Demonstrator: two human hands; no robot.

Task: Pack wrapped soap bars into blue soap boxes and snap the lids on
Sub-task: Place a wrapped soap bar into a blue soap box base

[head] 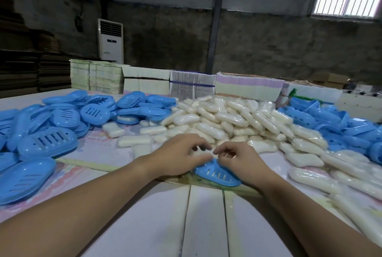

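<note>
Left hand and right hand, fingers curled, pinch a wrapped soap bar above the blue slotted soap box beneath them; loose wrap may catch the rim, blocking the lid.

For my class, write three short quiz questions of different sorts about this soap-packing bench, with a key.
1. True or false: the soap pile lies beyond both hands, in the middle of the table.
2. Multiple choice: the blue box part near the hands is
A. beside the window
B. under the left hand and right hand
C. on the air conditioner
3. Fill the gap: the heap of finished boxes lies on the person's ____ side.

Key: 1 true; 2 B; 3 left.
</note>
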